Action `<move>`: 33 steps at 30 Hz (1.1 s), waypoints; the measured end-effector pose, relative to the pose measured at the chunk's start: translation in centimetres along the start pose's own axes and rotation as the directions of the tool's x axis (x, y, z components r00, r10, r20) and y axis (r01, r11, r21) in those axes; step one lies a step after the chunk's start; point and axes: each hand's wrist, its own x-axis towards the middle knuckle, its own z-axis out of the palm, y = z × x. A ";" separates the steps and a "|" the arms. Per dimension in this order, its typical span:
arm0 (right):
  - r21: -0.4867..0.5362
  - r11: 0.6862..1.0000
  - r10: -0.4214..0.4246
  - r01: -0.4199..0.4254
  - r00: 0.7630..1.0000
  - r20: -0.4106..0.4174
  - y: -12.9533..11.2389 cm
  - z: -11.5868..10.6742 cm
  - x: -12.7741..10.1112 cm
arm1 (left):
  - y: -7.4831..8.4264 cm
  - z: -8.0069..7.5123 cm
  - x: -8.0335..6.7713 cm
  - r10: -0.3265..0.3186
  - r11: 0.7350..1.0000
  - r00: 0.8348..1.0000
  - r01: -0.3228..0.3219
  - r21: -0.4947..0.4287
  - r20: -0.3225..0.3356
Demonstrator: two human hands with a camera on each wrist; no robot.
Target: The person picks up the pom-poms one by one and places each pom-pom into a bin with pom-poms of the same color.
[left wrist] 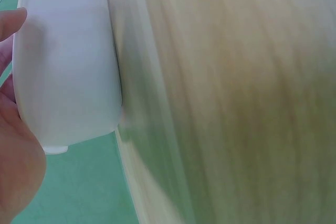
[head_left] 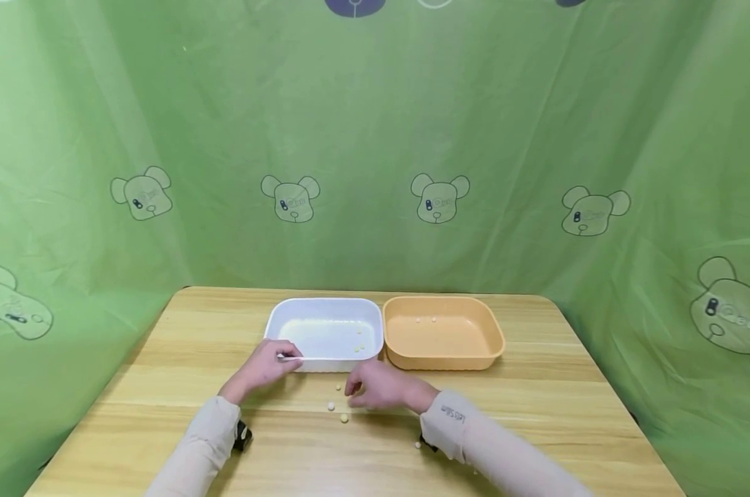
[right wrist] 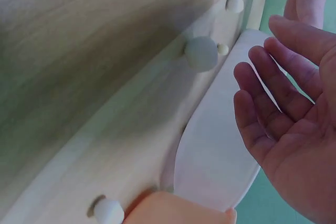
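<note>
My left hand (head_left: 268, 364) grips the rim of the white plastic bin (head_left: 343, 366) at its near left corner. In the left wrist view the fingers of the left hand (left wrist: 18, 169) lie along the bin's edge. My right hand (head_left: 381, 385) hovers over the table just before the white bin's near right corner. Its fingers (right wrist: 257, 77) are loosely bent with nothing between them. Small pale balls lie by it: a white ball (head_left: 331, 406), a yellowish ball (head_left: 344, 417) and a smaller ball (head_left: 338, 388). A larger-looking grey-green ball (right wrist: 201, 54) shows near the fingertips in the right wrist view.
An orange bin (head_left: 446, 362) stands against the white bin's right side, with two pale balls (head_left: 418, 320) inside. Several small yellow pieces (head_left: 359, 348) lie in the white bin. Another pale ball (head_left: 418, 445) is by my right wrist. A green curtain (head_left: 362, 241) surrounds the wooden table (head_left: 194, 345).
</note>
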 end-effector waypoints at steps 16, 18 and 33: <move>-0.117 0.992 -0.027 0.035 0.997 0.071 -0.3 1.5 0.5 | -0.3 0.1 0.0 0.004 1.000 1.000 -0.004 0.006 -0.005; -0.123 0.992 -0.031 0.040 0.997 0.074 -0.3 1.6 0.6 | -0.3 0.1 0.0 0.004 1.000 1.000 -0.004 0.010 -0.006; -0.187 0.979 -0.068 0.083 0.994 0.085 -0.6 2.2 0.9 | -0.4 0.2 0.0 0.005 1.000 1.000 -0.005 0.022 -0.010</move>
